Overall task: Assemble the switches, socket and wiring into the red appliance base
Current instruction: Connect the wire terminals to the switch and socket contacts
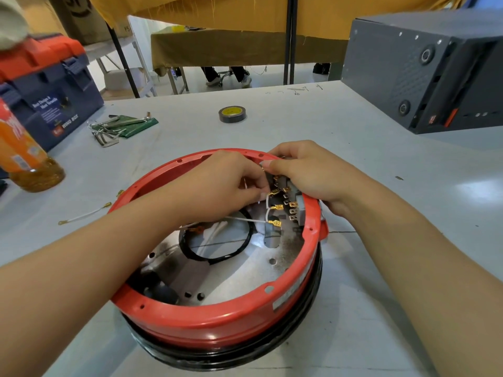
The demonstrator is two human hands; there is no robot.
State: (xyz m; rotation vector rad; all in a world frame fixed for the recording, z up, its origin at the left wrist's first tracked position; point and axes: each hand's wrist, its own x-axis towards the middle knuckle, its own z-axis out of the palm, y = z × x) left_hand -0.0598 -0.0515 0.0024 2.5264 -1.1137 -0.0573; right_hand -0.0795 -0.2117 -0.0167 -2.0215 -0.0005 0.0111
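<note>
The round red appliance base (206, 319) lies open side up on the grey table. Grey switches (295, 205) with brass terminals sit against its far right inner wall. My left hand (228, 180) reaches inside and pinches a white wire (268, 201) with a brass connector at the terminals. My right hand (307, 170) grips the rim and the switch block from outside. A second white wire (245, 219) crosses the metal floor above a black ring cable (217, 257).
A loose white wire (84, 214) lies left of the base. An orange bottle (24, 156), a blue-and-orange toolbox (46, 88), hex keys on a green board (119, 126), a tape roll (232, 114) and a dark grey case (424, 74) stand around.
</note>
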